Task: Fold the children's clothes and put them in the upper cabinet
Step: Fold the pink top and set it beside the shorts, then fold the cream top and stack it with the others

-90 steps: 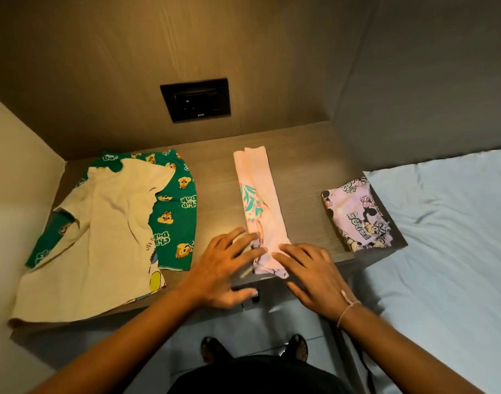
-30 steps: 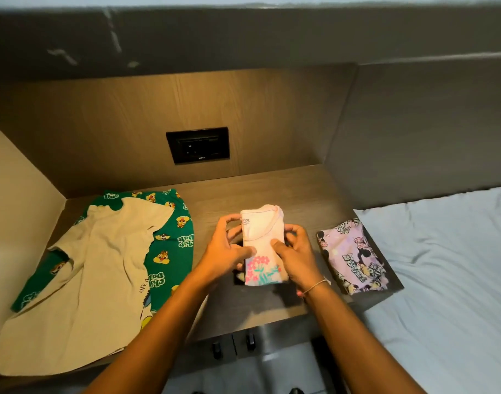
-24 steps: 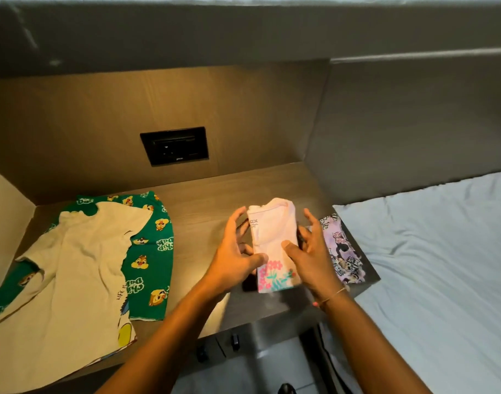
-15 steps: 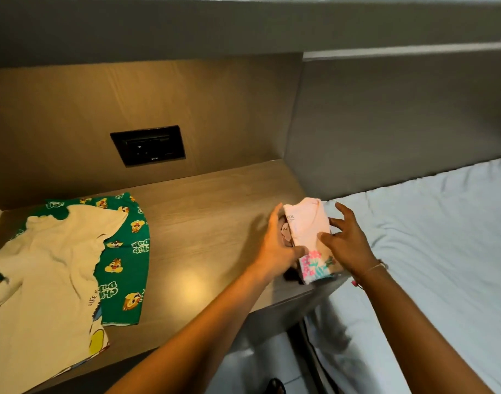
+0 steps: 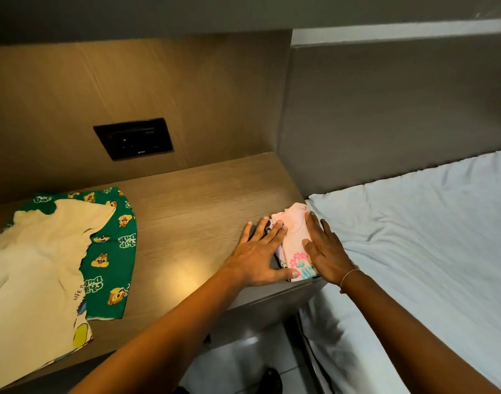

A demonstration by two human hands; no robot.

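Head view: a small pink top (image 5: 293, 237), folded into a compact rectangle, lies at the right front corner of the bench (image 5: 192, 223), just beside the bed (image 5: 414, 237). A pink-and-green flower print shows at its near end. It sits on a second folded piece, a printed garment (image 5: 279, 255) whose edge peeks out along the left side.

Both hands lie flat with fingers straight. The left hand (image 5: 260, 251) presses on the left edge of the stack and the bench, its thumb along the near edge. The right hand (image 5: 324, 248) rests on the right side of the pink top, a thin bracelet (image 5: 349, 275) at the wrist.

Well apart, at the left end of the bench, a cream shirt (image 5: 36, 265) lies spread out and unfolded over a green garment (image 5: 112, 251) patterned with cartoon chipmunks. A dark socket panel (image 5: 133, 138) is set in the wooden back wall.

The hands and the pink top cover most of the printed garment, so its pattern is hard to read. The frame cuts off the cream shirt at the left, and its print shows only as a yellow patch and some lettering at the hem. A dark shoe (image 5: 272, 379) is barely visible on the floor below.
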